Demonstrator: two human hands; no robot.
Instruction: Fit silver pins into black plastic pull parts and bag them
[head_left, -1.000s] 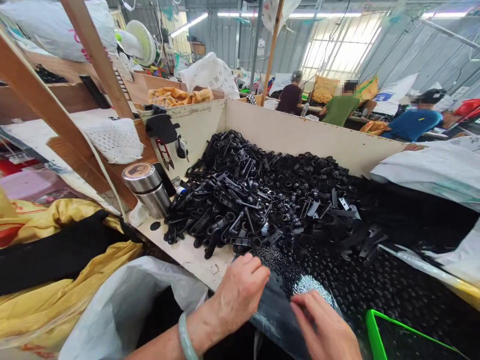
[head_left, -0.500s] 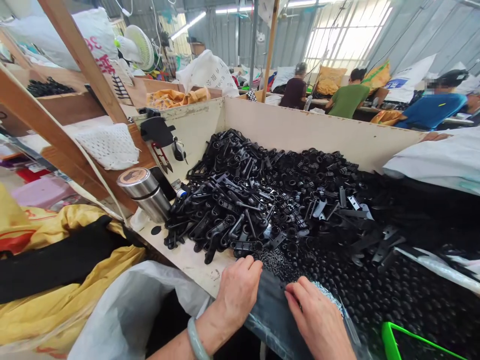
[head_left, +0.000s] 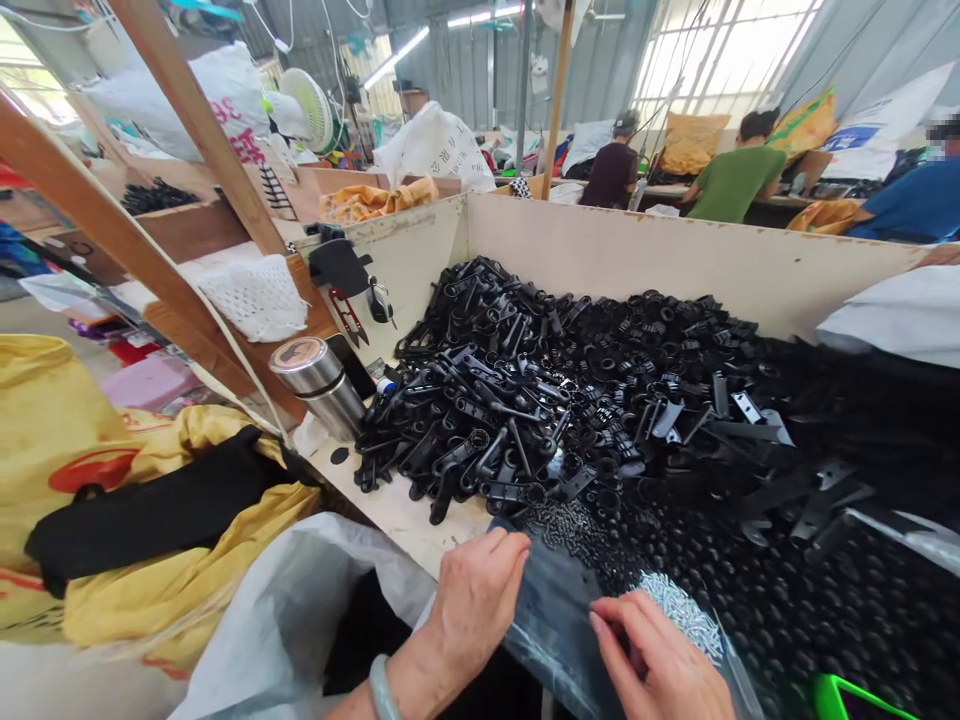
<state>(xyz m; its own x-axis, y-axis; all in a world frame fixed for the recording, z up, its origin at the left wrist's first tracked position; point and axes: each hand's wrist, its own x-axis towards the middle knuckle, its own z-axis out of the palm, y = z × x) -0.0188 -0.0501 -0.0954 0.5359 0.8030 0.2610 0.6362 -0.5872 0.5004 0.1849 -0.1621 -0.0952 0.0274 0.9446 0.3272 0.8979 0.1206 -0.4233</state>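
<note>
My left hand, with a pale green bangle on the wrist, grips the near edge of a clear plastic bag lying at the front of the wooden bin. My right hand pinches the same bag a little to the right. Small silvery pins show through the bag just beyond my right fingers. Behind the hands, a large heap of black plastic parts fills the bin, with long lever-shaped pieces on the left and small round pieces toward the right.
A steel flask stands at the bin's left edge. A white sack and yellow sacks lie to my left. The bin's back wall rises behind. Three people work at far tables. A green tray corner sits bottom right.
The view has shifted left and slightly up. Both hands stay on the bag's edge; my right hand has slid lower and to the right, uncovering more of the silvery pins.
</note>
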